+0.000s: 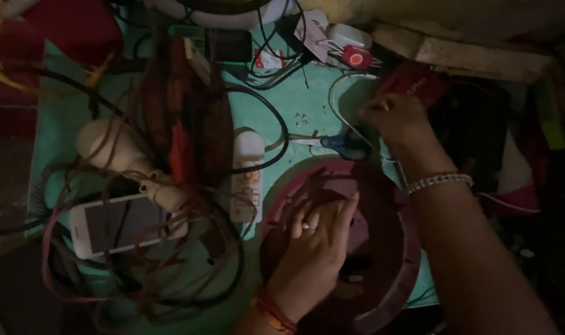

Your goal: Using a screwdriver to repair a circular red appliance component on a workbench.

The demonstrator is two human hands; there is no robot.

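Green table (282,99), red-and-white package (356,58)

Two bare forearms reach in from the lower edge under dim light. The left hand (316,239) lies palm down, fingers spread and pointing up-frame, a ring on one finger and orange thread bands at the wrist. The right hand (397,121) stretches farther forward, fingers curled in a loose pinch, a beaded bracelet around its wrist.
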